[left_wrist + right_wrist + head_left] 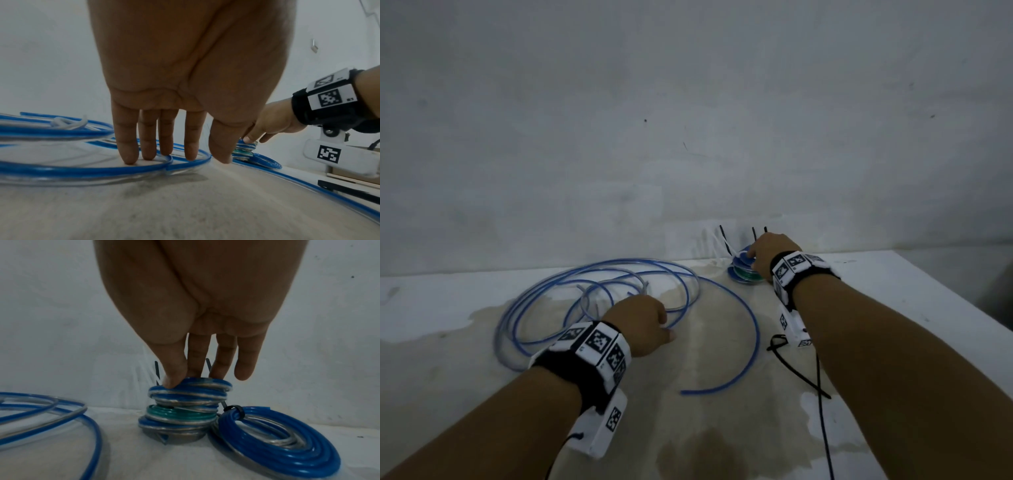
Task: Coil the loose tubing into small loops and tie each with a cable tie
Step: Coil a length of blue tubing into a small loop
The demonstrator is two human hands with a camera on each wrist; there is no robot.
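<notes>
Fingers (174, 371) of the right hand (774, 251) press with thumb and fingertips on the top coil of a stack of small blue, green and clear tied tubing coils (185, 410), gripping its rim lightly. One more tied blue coil (275, 434) lies touching the stack's right side, a black cable tie (234, 409) cinched round it. Left of the stack, the left hand (640, 320) is released, its straight fingers (148, 146) resting on the wide loose loops of blue and clear tubing (592, 301) sprawled over the stained white surface (722, 428). A spare black cable tie (798, 370) lies on the near side of the stack.

Judged from this, the finished coil is being set down. Doing it well means centring it before letting go, so the stack stays upright, while the left hand pins the loose loops against springing open.
</notes>
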